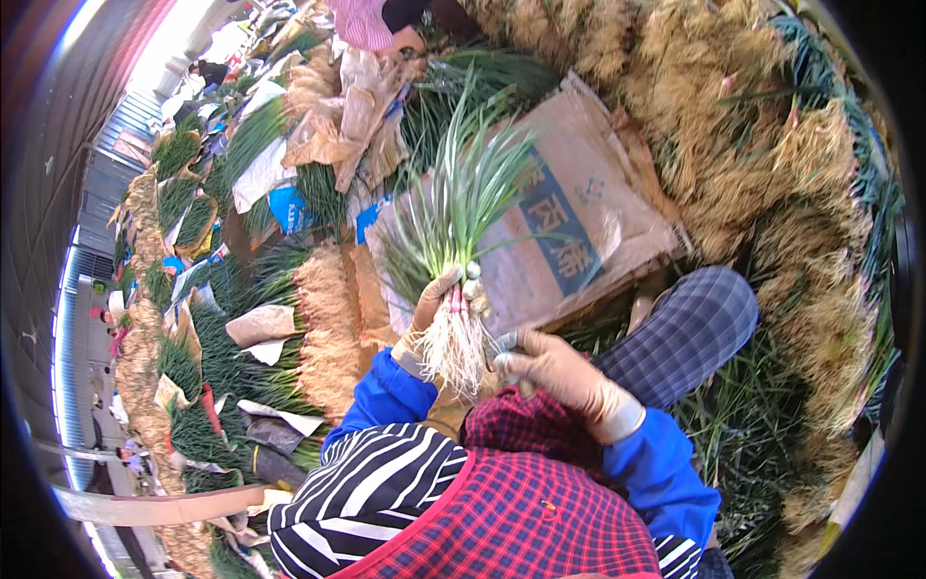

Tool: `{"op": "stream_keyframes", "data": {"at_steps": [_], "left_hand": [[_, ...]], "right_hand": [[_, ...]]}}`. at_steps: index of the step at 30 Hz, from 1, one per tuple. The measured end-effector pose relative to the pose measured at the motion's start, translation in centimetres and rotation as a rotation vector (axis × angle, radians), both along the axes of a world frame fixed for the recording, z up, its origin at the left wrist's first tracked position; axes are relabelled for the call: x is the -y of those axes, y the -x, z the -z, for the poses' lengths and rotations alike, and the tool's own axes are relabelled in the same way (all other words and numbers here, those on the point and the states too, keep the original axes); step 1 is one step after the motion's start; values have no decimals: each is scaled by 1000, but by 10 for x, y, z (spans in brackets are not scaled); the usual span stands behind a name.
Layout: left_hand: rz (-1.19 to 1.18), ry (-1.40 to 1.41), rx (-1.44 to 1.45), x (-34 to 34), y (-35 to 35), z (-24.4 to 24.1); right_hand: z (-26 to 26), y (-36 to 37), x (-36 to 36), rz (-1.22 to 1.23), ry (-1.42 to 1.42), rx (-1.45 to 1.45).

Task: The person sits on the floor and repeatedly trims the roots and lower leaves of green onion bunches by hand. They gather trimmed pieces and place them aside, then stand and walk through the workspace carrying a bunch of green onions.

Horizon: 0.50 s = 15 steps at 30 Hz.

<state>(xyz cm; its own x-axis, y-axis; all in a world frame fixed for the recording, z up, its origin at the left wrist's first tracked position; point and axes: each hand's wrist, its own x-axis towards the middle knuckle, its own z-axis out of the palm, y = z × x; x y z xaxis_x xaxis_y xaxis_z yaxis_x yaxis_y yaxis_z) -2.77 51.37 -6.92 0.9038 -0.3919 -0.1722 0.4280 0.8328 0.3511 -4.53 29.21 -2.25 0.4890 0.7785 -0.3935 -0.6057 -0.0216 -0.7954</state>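
My left hand (436, 293), in a pale glove, is closed around a bunch of green onions (456, 217) near the pinkish-white bulbs. The long green leaves fan out away from me, and the white roots (456, 351) hang towards my lap. My right hand (532, 362), also gloved, is beside the roots with its thumb and fingers bent close together; whether it pinches a root strand cannot be told. Beyond the bunch lies a flat woven sack (579, 195) with a blue printed panel bearing writing.
Roots of piled onions (723, 145) form a bank at the right. Loose green leaves (752, 434) lie beside my knee. More onion bundles (329, 318) and sacks stand in rows at the left. Another person's striped garment (360, 22) shows at the top.
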Motion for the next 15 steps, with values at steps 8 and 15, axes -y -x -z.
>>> {"op": "stream_keyframes", "data": {"at_steps": [8,15], "left_hand": [[-6,-8,-12,38,2,-27],[-70,-174,-65,-36,-41,31]], "right_hand": [[23,11,-18,259,-182,-44],[15,21,8,408,-235,35]]}}
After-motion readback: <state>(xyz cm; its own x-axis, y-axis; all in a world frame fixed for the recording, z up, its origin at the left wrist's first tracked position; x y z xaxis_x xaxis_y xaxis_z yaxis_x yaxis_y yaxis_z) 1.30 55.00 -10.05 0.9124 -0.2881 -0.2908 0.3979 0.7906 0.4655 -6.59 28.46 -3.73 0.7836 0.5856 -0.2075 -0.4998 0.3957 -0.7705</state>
